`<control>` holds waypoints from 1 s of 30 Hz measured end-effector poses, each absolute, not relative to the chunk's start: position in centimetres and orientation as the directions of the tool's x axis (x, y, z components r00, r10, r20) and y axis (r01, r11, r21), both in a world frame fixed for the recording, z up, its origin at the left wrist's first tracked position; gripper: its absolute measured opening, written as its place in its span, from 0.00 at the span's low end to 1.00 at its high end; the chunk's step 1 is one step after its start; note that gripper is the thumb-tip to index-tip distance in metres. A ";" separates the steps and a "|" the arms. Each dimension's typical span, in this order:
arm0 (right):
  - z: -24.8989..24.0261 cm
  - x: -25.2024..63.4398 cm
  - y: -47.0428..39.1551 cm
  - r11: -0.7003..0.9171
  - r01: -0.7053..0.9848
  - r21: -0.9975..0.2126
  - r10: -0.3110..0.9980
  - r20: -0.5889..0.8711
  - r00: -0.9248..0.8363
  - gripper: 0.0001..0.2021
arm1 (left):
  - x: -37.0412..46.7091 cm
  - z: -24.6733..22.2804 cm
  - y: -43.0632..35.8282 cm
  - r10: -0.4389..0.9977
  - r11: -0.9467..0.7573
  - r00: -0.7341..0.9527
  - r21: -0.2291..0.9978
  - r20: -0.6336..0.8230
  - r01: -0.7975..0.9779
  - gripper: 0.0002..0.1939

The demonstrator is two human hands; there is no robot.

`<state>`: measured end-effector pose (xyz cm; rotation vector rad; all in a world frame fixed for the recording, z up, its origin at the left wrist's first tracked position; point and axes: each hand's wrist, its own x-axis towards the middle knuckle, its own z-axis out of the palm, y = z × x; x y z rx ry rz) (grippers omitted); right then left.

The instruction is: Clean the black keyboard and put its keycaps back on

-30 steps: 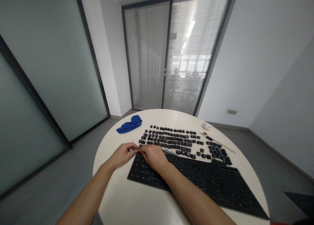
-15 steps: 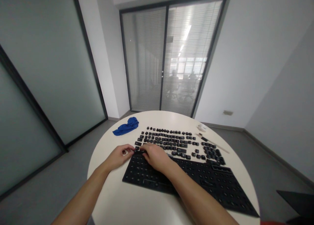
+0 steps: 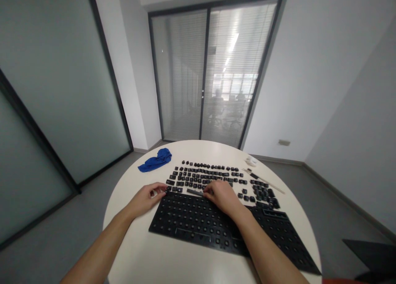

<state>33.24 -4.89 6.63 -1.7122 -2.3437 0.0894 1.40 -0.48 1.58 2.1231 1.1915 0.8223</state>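
In the head view, a black keyboard base (its keycaps off, small switch stems showing in rows) lies across the pale round tabletop. The loose black keycaps are set out in rows just beyond its far edge, with a denser cluster toward the right.

The left hand rests at the base's far left corner, its fingers curved with thumb and forefinger close to the leftmost keycaps of the nearest row; whether they pinch one is too small to tell. The right hand reaches over the far edge, its fingers bent down at the right end of the long spacebar keycap (it looks greyish in this light), apparently touching it, though a firm grip cannot be made out.

A crumpled blue cloth lies at the far left, and a slender brush lies at the far right, near a small white item.
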 end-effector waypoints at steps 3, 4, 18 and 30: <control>6.3 32.9 -4.6 0.315 0.933 -0.175 0.945 0.150 -0.291 0.09 | 1.3 1.4 -0.4 0.875 -0.450 0.417 0.736 0.248 0.506 0.16; 6.3 32.8 -4.6 0.317 0.933 -0.171 0.944 0.149 -0.294 0.09 | 1.3 1.3 -0.3 0.873 -0.451 0.419 0.740 0.250 0.498 0.16; 6.6 32.5 -4.4 0.332 0.932 -0.146 0.942 0.108 -0.318 0.08 | 1.3 1.5 -0.5 0.879 -0.440 0.419 0.726 0.228 0.528 0.16; 6.4 33.0 -4.5 0.367 0.911 -0.190 0.928 0.144 -0.344 0.10 | 3.5 2.5 3.7 0.896 -0.436 0.267 0.584 0.355 0.685 0.19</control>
